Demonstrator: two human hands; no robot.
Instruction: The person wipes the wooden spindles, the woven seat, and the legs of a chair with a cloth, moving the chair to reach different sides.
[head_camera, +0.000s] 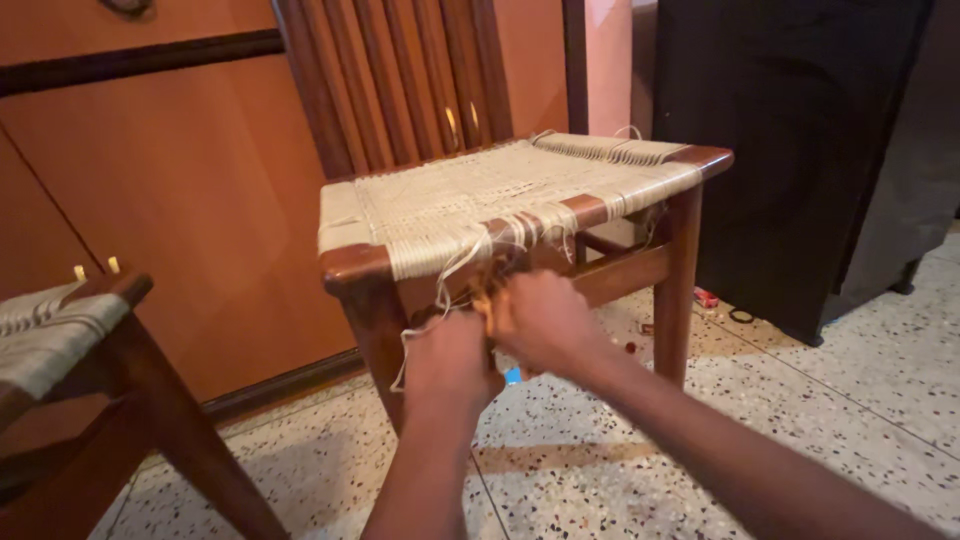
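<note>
- Head view: we see our left hand (448, 352) and right hand (540, 318) side by side, just below the front rail of a wooden chair (360, 265).
- Both hands are closed into fists around loose strands of pale cord (452, 268) that hang down from the front edge of the seat; the picture is blurred here, so we cannot tell exactly how the fingers lie.
- The cord in our hands runs up to the woven seat (470, 195), which covers the chair frame from side to side; a stretch of the front rail (585, 208) is bare wood between the wrapped parts.
- One thin strand dangles free to the left of our left hand, down past the chair's front leg (375, 335).
- A second chair (120, 350) with the same kind of woven seat stands at the left edge, well apart from our hands.
- Behind the chairs is a brown wooden wall (180, 180); a black cabinet (800, 150) stands at the right.
- The floor (820, 380) is speckled stone, with a few small bits lying near the cabinet.
</note>
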